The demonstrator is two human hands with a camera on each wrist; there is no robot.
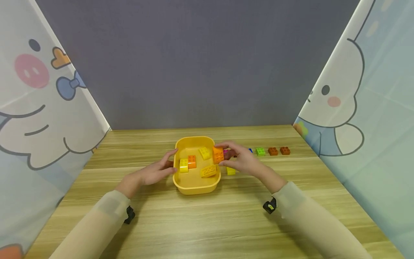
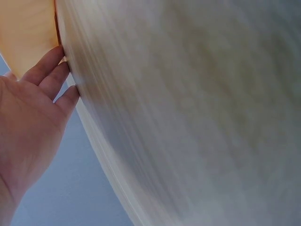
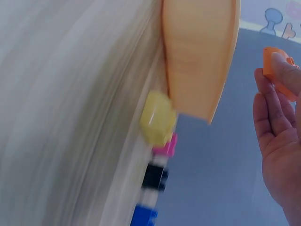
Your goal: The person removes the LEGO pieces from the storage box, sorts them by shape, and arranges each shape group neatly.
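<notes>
My right hand (image 1: 242,158) pinches an orange toy building block (image 1: 218,155) between thumb and fingers at the right rim of a yellow plastic bin (image 1: 195,190). In the right wrist view that orange block (image 3: 270,66) is raised off the table. My left hand (image 1: 152,174) touches the bin's left side with fingers extended; the left wrist view shows its fingertips low against the wall. Inside the bin lie a yellow block (image 1: 183,165), an orange block (image 1: 192,162), a pale yellow block (image 1: 204,153) and a longer amber block (image 1: 208,171).
Right of the bin, a yellow block (image 1: 231,171) lies on the wooden table (image 1: 200,226). Behind it runs a row with magenta (image 3: 165,146), black (image 3: 154,176), blue (image 3: 143,215), green (image 1: 260,151) and two brown blocks (image 1: 279,151). A grey wall (image 1: 200,72) stands behind.
</notes>
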